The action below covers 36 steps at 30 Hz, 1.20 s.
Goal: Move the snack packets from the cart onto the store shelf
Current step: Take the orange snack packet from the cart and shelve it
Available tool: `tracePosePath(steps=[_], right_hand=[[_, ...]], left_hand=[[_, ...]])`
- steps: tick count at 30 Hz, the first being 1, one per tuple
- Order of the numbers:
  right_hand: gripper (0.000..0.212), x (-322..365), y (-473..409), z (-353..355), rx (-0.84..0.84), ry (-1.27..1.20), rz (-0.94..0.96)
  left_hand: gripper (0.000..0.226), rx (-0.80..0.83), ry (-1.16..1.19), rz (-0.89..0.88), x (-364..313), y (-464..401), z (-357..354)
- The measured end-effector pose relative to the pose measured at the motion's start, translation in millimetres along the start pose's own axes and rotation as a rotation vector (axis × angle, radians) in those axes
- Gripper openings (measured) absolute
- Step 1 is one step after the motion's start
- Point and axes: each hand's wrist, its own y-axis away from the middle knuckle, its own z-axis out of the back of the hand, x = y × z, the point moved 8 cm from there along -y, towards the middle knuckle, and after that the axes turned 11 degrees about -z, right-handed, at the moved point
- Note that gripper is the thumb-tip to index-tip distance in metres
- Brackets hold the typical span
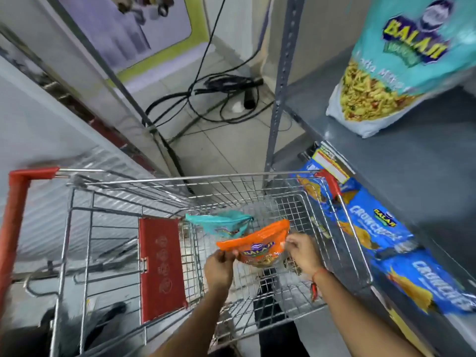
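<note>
Left hand [219,266] and right hand [302,251] each pinch a side of the orange packet [257,244], keeping it level to lift from the cart [206,191].

- The teal packet [401,60] on the shelf [412,161] is motion-blurred and cut by the top and right edges (lower lettering unreadable).
- The orange packet [257,247] hides most of the teal packet in the cart [224,224].
- The blue packets [381,238] run off the right edge.

Your stock: cart [257,181] of shiny bare metal wire, red plastic handle [15,202]; orange packet [260,243] and blue packets [381,228] in glossy plastic film; shelf [412,155] matt grey metal.
</note>
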Motion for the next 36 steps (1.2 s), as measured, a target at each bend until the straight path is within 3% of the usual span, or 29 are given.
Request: tracePosePath(steps=[9, 15, 19, 23, 28, 36], right_hand=[[0.027, 37, 122, 95, -0.336, -0.275, 0.122], [0.016, 85, 250, 192, -0.600, -0.462, 0.213], [0.032, 129, 343, 266, -0.772, -0.530, 0.320], [0.018, 167, 435, 326, -0.900, -0.562, 0.434], [0.026, 185, 517, 371, -1.013, -0.605, 0.570], [0.016, 165, 551, 391, -1.113, -0.597, 0.505]], left_hand=[[0.023, 0.106, 0.214, -0.435, -131, 32, 36], [0.022, 0.238, 0.380, -0.808, -281, 86, 69], [0.028, 0.331, 0.462, -0.972, -382, 137, 90], [0.027, 0.362, 0.554, -1.040, -469, 190, 112], [0.020, 0.420, 0.647, -1.084, -545, 251, 131], [0.019, 0.563, 0.621, -1.133, -572, 296, 115]])
